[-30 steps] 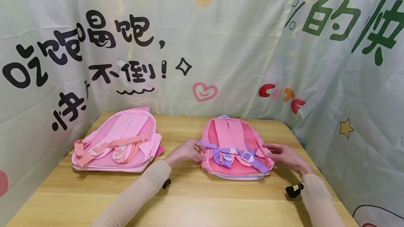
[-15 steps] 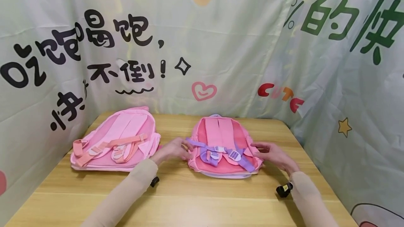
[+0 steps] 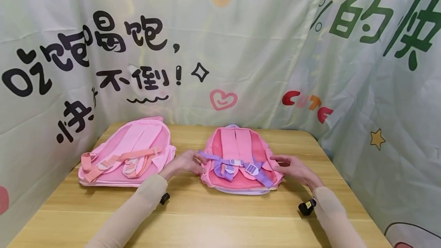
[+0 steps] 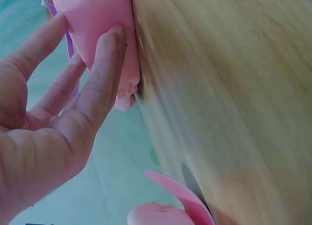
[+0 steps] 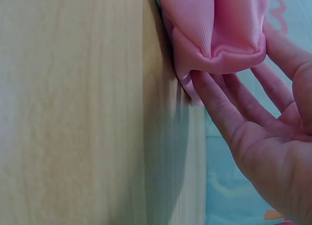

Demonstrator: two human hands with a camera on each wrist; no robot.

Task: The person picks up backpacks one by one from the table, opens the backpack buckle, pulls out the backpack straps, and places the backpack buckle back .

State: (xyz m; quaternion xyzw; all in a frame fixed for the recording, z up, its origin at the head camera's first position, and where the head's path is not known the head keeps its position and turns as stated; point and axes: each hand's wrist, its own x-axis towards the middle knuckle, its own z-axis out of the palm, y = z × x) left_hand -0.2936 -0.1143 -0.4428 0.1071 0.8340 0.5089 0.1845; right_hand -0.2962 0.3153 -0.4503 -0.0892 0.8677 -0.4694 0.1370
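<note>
A pink backpack (image 3: 256,144) with purple straps and white buckles lies on the table, its strap side up. At its left side is my left hand (image 3: 188,163), fingers mostly straight and touching the pink fabric in the left wrist view. My right hand (image 3: 297,169) is at the opposite side; its extended fingers (image 5: 219,100) press against the side pocket (image 5: 214,59) in the right wrist view. A second, lighter pink backpack (image 3: 139,135) with peach straps lies to the left, also strap side up, and no hand touches it.
The wooden table (image 3: 213,229) extends in front of both bags. Printed fabric curtains (image 3: 258,49) hang behind it and at both sides. Each wrist wears a small black camera, such as the right one (image 3: 306,206).
Both hands have slid the purple-strapped backpack to the left, closer to the other bag, with the last half second bringing only a small shift. The lighter backpack stays in place.
</note>
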